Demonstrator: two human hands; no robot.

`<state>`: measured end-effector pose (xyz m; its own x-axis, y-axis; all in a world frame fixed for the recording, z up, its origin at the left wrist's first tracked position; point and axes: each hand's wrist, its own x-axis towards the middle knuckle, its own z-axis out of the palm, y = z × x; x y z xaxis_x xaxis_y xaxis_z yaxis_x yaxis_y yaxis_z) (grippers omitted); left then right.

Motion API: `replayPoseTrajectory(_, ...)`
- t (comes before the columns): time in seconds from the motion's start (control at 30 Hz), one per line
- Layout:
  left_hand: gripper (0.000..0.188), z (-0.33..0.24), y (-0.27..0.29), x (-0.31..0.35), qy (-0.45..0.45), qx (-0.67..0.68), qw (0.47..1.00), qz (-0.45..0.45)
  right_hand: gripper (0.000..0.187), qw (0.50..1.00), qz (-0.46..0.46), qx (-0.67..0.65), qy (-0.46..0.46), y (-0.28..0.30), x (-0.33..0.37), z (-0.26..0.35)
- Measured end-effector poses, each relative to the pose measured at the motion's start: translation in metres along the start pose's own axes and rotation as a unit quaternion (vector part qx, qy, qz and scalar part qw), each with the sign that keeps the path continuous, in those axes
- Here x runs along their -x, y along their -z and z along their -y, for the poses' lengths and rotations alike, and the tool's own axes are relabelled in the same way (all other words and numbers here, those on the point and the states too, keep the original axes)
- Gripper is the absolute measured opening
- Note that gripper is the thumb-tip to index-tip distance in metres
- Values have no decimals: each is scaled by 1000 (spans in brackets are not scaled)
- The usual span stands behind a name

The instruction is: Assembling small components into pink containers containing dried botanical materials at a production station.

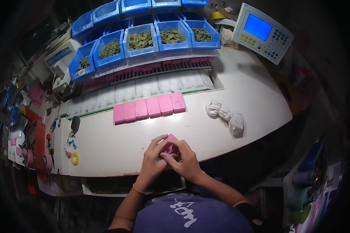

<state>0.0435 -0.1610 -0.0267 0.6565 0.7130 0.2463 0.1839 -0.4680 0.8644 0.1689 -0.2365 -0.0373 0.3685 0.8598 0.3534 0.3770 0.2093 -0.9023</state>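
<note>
My left hand (153, 157) and my right hand (186, 160) meet above the table's near edge. Between them they hold a small pink packet (172, 136), with the fingers of both hands bent around it. Most of the packet is hidden behind my fingers, so its full shape does not show. Beyond my hands lies a row of several flat pink packets (147, 107), side by side and close together. A knotted white cloth (224, 115) rests to the right of that row.
Blue bins (142, 50) with dried green leaves stand at the back, above a slatted rack (163, 69). A keypad device with a blue screen (262, 33) stands back right. A yellow tape roll (75, 158) and a black object (75, 124) lie left. The white table (116, 145) has a curved edge.
</note>
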Motion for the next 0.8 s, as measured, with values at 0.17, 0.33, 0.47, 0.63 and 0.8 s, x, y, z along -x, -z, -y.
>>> replayPoseTrajectory(0.17, 68, 2, 11, -1, 89, 191, 976, -56, 54, 987, 146, 61, 28, 31, -17, 14)
replayPoseTrajectory(0.33, 67, -4, 10, -2, 51, 116, 992, -10, 64, 972, 187, -69, -125, 34, -9, 10)
replayPoseTrajectory(0.47, 50, 3, 2, 8, 52, 54, 997, 7, 63, 974, 188, -50, -120, 31, -13, 22)
replayPoseTrajectory(0.63, 45, 8, 4, 8, 66, 69, 995, 21, 55, 976, 213, -37, -24, 34, -13, 4)
replayPoseTrajectory(0.8, 48, 6, 4, 8, 56, 92, 994, 24, 51, 966, 244, -66, -52, 45, -15, 3)
